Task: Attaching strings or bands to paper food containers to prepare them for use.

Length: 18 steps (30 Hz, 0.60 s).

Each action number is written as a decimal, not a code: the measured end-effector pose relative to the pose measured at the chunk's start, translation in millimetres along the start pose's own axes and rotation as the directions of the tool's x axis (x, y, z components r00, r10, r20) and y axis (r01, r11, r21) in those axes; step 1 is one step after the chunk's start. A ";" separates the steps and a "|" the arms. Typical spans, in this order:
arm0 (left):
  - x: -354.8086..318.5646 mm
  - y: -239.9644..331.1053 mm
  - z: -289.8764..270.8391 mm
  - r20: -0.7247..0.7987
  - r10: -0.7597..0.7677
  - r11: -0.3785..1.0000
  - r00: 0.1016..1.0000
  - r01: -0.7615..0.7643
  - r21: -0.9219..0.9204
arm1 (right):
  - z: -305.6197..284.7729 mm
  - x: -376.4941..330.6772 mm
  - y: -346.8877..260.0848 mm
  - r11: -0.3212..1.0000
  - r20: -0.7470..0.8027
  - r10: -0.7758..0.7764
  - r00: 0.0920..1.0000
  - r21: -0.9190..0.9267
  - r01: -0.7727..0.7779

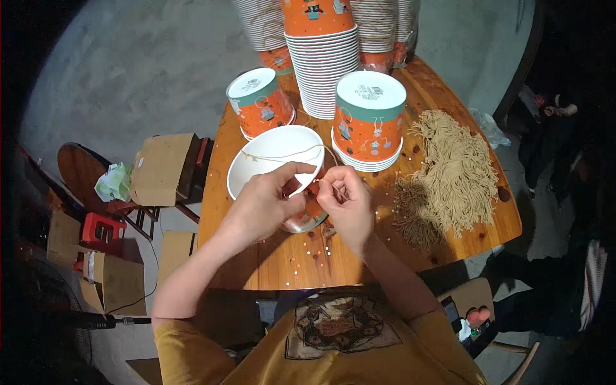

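Note:
A paper bucket (255,168), white inside and orange with green outside, lies tilted on the table with its mouth turned up toward me. My left hand (264,200) is closed at the bucket's right rim, thumb and forefinger on either side of the edge. Just right of it, my right hand (350,204) pinches a thin tan cord (282,158) between thumb and fingertips. Part of that cord runs loosely across the bucket's mouth. The exact spot where cord meets rim is partly hidden by my fingers.
Upside-down buckets stand at back left (262,109) and right (369,125) on the wooden table (256,269). Behind them rises a tall bucket stack (323,70). A heap of tan cords (452,173) lies right. Small pale bits dot the wood. Cardboard boxes (162,170) stand left.

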<state>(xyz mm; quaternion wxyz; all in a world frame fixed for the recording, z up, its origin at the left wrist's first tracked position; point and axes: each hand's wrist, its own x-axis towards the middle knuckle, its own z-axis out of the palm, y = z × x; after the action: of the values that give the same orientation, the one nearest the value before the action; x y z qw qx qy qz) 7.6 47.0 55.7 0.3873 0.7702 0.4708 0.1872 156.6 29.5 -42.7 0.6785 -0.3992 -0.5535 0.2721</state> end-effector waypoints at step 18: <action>12.2 -14.3 -8.4 0.219 0.044 0.939 0.975 0.034 -0.343 | -4.1 -2.3 -0.2 0.995 0.038 0.075 0.996 -0.064 -0.073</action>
<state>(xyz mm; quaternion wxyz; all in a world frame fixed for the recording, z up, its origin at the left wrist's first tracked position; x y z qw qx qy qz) -0.2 64.8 49.0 0.5659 0.7079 0.3824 0.1801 160.0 26.6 -44.1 0.6436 -0.4349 -0.5603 0.2876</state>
